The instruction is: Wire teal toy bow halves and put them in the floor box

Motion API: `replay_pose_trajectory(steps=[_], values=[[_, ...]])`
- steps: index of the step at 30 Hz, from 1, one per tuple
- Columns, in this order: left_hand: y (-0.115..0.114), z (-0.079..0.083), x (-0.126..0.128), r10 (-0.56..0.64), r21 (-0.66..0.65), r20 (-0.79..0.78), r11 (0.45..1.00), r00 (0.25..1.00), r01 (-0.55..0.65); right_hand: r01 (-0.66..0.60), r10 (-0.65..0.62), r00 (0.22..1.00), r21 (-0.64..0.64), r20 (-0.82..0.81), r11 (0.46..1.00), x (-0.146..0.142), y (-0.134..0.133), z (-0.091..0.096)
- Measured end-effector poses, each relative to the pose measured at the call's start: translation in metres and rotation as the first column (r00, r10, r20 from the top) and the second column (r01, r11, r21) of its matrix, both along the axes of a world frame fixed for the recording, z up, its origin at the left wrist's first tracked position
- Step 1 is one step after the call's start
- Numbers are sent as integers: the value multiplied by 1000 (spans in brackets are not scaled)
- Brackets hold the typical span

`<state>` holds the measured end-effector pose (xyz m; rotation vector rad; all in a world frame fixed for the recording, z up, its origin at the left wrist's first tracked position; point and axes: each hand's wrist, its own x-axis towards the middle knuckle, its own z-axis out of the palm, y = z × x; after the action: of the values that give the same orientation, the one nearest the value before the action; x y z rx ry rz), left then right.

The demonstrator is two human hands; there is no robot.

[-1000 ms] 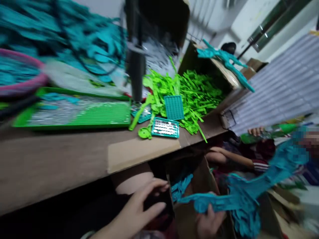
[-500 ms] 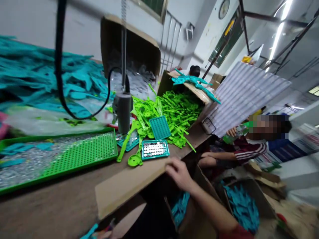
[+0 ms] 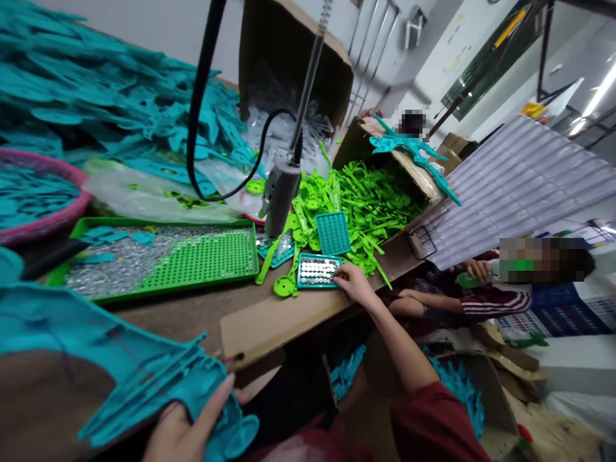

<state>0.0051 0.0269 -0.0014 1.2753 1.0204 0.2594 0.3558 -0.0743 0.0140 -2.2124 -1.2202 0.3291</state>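
Observation:
My left hand [image 3: 185, 430] is closed round a thick bundle of teal plastic strips [image 3: 110, 366] at the near edge of the brown table [image 3: 192, 314]. Farther out, my right hand [image 3: 355, 282] reaches to a small teal tray [image 3: 316, 271] filled with shiny round pieces, its fingers touching the tray's right end. A second small teal tray [image 3: 333, 232] lies on a heap of green plastic parts [image 3: 366, 205]. A grey tool [image 3: 280, 197] hangs on a black cable just left of them.
A large green perforated tray [image 3: 163, 260] holds shiny pieces. A pink-rimmed basket [image 3: 43, 218] and a big teal pile [image 3: 110, 115] sit at left. Cardboard boxes [image 3: 298, 70] stand behind. Another person [image 3: 481, 298] sits to the right under a corrugated sheet [image 3: 520, 186].
My right hand moved from the table's edge up to the small teal tray. My left hand came into view at the near edge with the teal bundle. The camera swung left.

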Motion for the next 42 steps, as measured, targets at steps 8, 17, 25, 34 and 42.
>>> replay_pose_trajectory(steps=[8, 17, 25, 34, 42], values=[[20, 31, 17, 111, -157, 66, 983, 992, -100, -5, 6, 1000, -58, 24, 998, -2, 5, 14], [3, 34, 16, 124, -250, 186, 965, 975, -75, -92, 104, 993, -199, 48, 976, 3, 19, 19], [15, 39, 4, 312, -579, 220, 804, 924, -134, -179, 212, 970, -233, 122, 956, 5, 9, 17], [47, 31, 8, 309, -496, 368, 863, 877, -96, -229, 276, 936, -215, 217, 949, 3, 1, 13], [66, 24, -8, 17, 370, -27, 929, 999, -6, -198, 220, 933, -106, 284, 974, -10, -2, 18]])
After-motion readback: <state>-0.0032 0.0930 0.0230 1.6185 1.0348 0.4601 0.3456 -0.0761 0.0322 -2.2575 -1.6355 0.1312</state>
